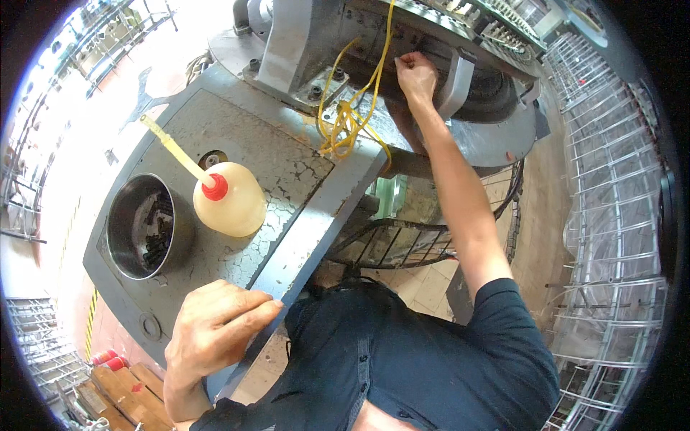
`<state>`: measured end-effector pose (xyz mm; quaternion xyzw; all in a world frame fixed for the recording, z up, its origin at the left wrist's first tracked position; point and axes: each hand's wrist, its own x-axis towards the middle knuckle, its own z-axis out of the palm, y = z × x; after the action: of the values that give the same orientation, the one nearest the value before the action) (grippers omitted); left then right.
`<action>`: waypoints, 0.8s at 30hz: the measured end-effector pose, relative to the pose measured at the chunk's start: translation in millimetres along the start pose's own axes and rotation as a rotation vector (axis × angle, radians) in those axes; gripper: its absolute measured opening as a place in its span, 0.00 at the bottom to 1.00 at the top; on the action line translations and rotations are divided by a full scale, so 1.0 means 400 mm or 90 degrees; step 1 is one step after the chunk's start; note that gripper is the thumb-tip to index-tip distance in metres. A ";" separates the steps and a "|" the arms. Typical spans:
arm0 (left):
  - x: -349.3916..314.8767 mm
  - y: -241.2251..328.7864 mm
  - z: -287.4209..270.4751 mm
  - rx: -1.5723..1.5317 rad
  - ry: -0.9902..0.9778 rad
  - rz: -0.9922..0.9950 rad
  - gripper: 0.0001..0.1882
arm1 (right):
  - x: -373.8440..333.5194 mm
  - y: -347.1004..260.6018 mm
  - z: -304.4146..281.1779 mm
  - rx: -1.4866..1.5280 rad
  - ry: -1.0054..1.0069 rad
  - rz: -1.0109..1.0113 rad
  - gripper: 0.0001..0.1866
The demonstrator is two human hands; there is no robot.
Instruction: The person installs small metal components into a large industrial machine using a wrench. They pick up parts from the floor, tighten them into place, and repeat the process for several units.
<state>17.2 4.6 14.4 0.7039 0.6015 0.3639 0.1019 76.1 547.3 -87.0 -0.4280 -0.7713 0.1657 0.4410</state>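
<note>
My right hand [417, 77] reaches far forward into the grey machine [287, 47], beside a curved metal bracket [457, 85]. Its fingers are bent together in a pinch; whatever they hold, if anything, is too small to make out. Nearer to me, my left hand [219, 327] hovers over the front edge of the worn grey machine top [287, 161]. Its fingers are curled and closed, with the palm side hidden. Beyond it on the same surface stand a cream squeeze bottle [233, 205] with a red collar and long spout, and a round metal bowl [118, 244] containing several dark screw-like pieces [159, 230].
A looped yellow cord [348, 129] hangs down between the bottle and my right arm. Under that arm is a black barred frame [395, 241]. Wire racks [611, 165] line the right side. Wooden boards [126, 395] lie at the lower left.
</note>
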 end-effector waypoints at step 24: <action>-0.012 -0.033 0.029 0.022 0.023 -0.058 0.17 | 0.038 -0.031 0.034 -0.034 -0.132 -0.219 0.08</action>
<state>14.3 7.2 -3.4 0.6708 0.6410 0.3606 0.0954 55.0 554.1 -78.6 -0.2825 -0.8783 0.1105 0.3696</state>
